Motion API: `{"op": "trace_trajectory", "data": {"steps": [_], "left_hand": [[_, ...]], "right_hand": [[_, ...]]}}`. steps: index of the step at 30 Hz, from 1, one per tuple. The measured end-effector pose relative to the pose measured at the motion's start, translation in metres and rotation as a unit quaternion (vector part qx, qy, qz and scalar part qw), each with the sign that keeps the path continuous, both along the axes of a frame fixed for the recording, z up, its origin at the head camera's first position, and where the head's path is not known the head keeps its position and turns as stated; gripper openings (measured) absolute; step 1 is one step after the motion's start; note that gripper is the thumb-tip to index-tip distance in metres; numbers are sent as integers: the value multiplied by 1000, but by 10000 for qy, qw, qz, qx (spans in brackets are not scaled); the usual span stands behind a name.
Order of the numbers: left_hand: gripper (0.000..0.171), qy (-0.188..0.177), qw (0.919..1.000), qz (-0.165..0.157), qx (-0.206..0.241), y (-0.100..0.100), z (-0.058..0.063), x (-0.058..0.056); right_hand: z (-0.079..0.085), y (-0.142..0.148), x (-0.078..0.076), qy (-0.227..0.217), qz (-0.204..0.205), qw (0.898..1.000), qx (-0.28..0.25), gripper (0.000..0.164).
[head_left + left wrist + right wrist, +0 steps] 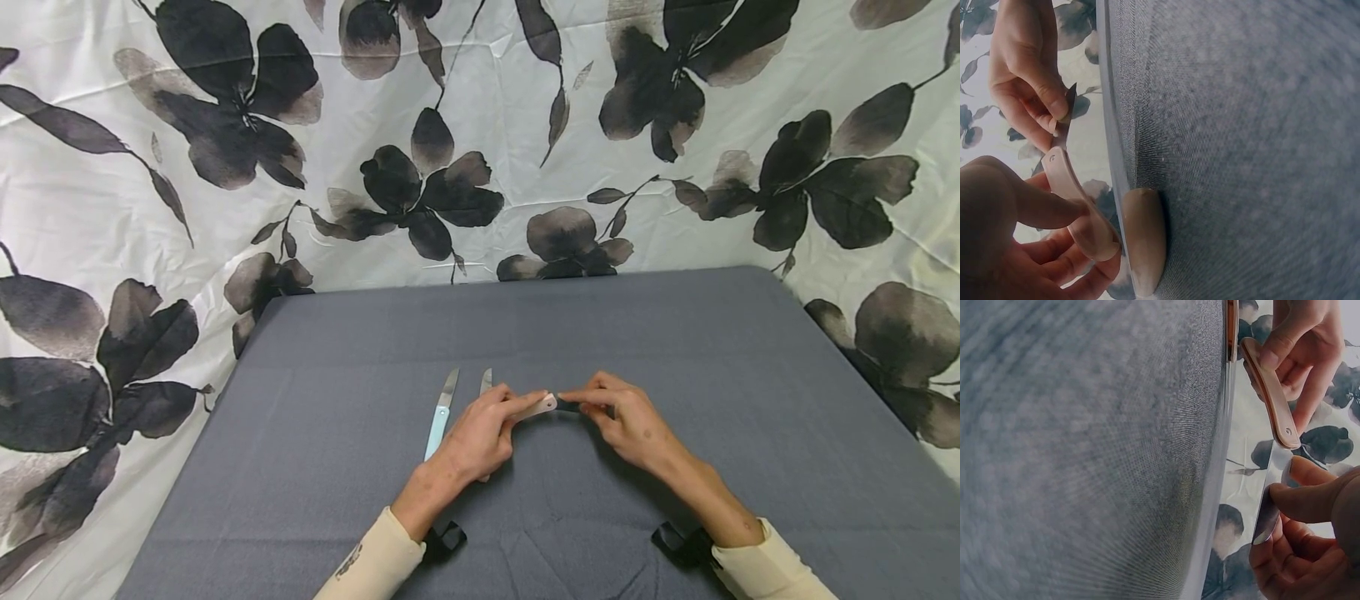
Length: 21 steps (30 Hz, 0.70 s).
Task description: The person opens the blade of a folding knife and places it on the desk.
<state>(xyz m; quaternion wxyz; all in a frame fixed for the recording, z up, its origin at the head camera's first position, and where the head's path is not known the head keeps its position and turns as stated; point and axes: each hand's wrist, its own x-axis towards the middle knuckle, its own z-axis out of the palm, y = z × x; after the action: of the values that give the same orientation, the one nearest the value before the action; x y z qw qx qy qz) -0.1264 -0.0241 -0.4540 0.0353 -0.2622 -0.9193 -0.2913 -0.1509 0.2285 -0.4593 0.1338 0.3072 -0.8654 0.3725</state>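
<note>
Between my two hands is an opened folding knife with a pale pink handle (1275, 400). My left hand (480, 429) grips that handle, thumb along one side and fingers behind it. My right hand (630, 421) pinches the metal blade (1266, 509) between thumb and fingers, close to the pivot end. The blade stands out from the handle at a slight bend. Both hands are over the middle of the table, and the knife is raised above the cloth in the wrist views.
To the left, an open knife with a light blue handle (437, 429) lies on the grey cloth-covered table (570, 333). Beside it another knife's blade (487, 380) shows past my left hand. A tan handle (1145, 244) lies on the cloth. Floral fabric (420, 196) hangs behind.
</note>
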Motion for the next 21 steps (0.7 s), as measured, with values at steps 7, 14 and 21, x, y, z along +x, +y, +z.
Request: {"op": "trace_trajectory", "data": {"steps": [7,14,21], "left_hand": [[59,128,9998,-11,-175,3,0,-4],[62,244,9991,2,-343,7,0,-7],[65,330,9976,97,-594,13,-1,-13]], "right_hand": [[0,4,-5,44,86,9999,120,36],[-1,7,-12,102,167,9996,222,38],[-2,12,-21,67,221,9992,320,39]]}}
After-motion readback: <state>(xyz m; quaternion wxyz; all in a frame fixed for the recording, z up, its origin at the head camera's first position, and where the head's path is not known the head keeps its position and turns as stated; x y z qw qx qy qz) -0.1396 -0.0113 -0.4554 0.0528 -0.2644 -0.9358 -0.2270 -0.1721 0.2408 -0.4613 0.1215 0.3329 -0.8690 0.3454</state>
